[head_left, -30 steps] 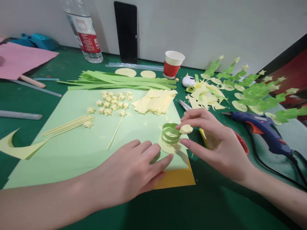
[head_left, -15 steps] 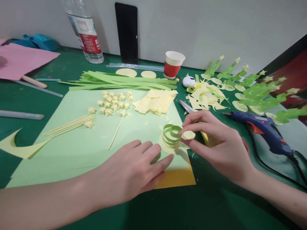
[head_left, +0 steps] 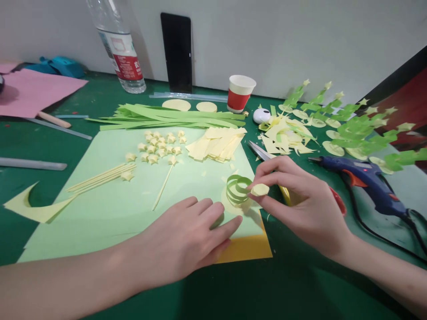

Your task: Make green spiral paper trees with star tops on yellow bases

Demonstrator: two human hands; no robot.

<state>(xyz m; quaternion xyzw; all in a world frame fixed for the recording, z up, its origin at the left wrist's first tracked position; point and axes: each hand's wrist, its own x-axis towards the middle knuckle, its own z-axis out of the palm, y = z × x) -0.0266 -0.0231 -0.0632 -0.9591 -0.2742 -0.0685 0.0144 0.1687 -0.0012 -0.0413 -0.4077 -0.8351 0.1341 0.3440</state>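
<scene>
My right hand (head_left: 298, 200) pinches a small pale-yellow many-sided paper piece (head_left: 259, 190) between thumb and fingers. A curled green paper strip (head_left: 237, 190) loops out to the left from those fingertips, over a pale-yellow paper disc (head_left: 230, 205). Whether strip and yellow piece are joined is hidden. Palm down on the light green sheet (head_left: 110, 213), my left hand (head_left: 196, 229) has its index finger stretched toward the coil and its other fingers bent; no held thing shows. Scissors (head_left: 262, 150) lie partly behind my right hand.
Folded paper stars (head_left: 160, 144), green strips (head_left: 167, 116) and yellow strips (head_left: 216, 144) lie ahead. To the right are a blue glue gun (head_left: 360, 171) with its cord, paper scraps (head_left: 287, 133) and standing paper plants (head_left: 360, 124). A paper cup (head_left: 240, 93) and bottle (head_left: 125, 62) stand behind.
The view has shifted slightly, so the background sits a little lower and further right. Both hands keep nearly the same pose; the yellow piece and coil stay in my right fingers.
</scene>
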